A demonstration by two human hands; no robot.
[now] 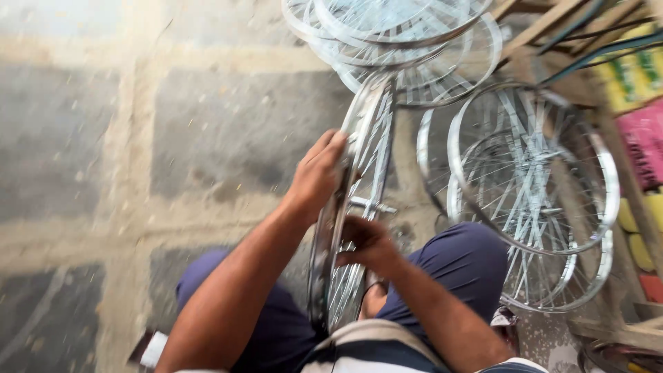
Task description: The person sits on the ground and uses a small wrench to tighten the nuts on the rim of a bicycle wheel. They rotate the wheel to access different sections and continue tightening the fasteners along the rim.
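**Wheel upright between your knees**

Your striped shirt hem and dark blue trousers (pixel 456 266) frame a spoked bicycle wheel (pixel 359 207) standing on edge between your knees. Your left hand (pixel 319 173) curls over its silver rim; your right hand (pixel 369 245) pinches among the spokes just below the axle. Finished-looking wheels (pixel 532 179) lean stacked to your right and ahead, so this one appears mid-work. Beyond them, at the right edge, sit yellow-green (pixel 632 76) and pink packages (pixel 646 141) on wooden shelving, above the paved floor (pixel 138 138).
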